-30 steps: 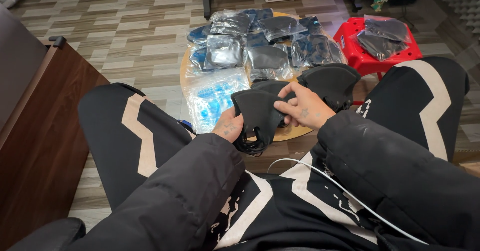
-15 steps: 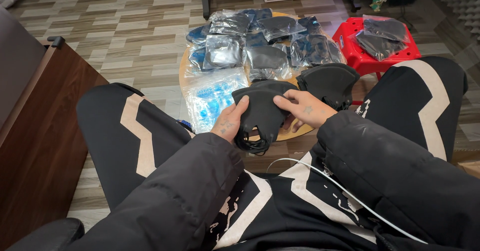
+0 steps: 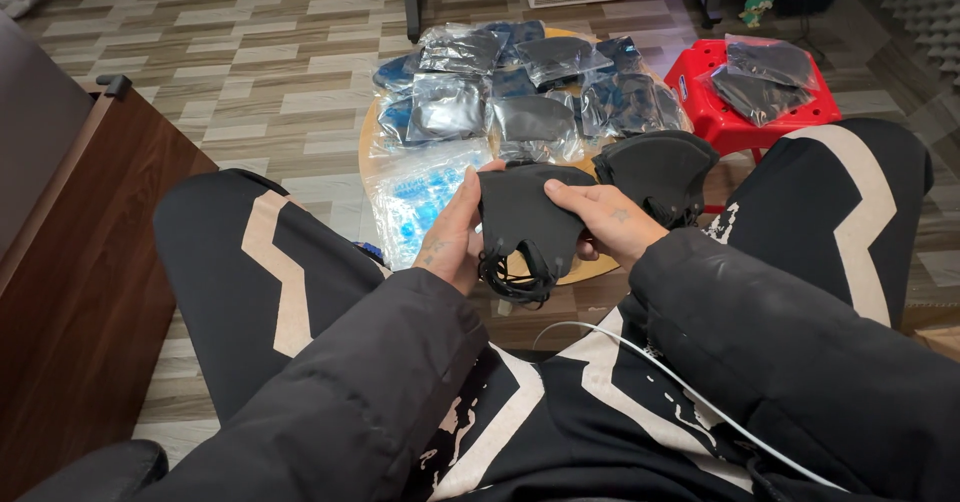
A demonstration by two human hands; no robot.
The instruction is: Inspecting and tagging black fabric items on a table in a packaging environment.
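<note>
I hold a black fabric face mask (image 3: 525, 217) between both hands above my lap. My left hand (image 3: 455, 232) grips its left edge, thumb on top. My right hand (image 3: 600, 224) grips its right side, fingers lying flat across the fabric. Black ear loops (image 3: 515, 280) dangle in a tangle under the mask. A stack of more black masks (image 3: 655, 172) rests just right of my right hand, on the round wooden table (image 3: 585, 270).
Several clear bags of dark masks (image 3: 530, 92) and a bag with blue contents (image 3: 420, 197) cover the round table. A red plastic stool (image 3: 745, 107) with bagged masks stands at the right. A brown wooden cabinet (image 3: 70, 262) is at the left. A white cable (image 3: 680, 382) crosses my lap.
My hands have turned and spread the mask: it now lies flatter and wider between them, with my left hand lifted higher along its left edge.
</note>
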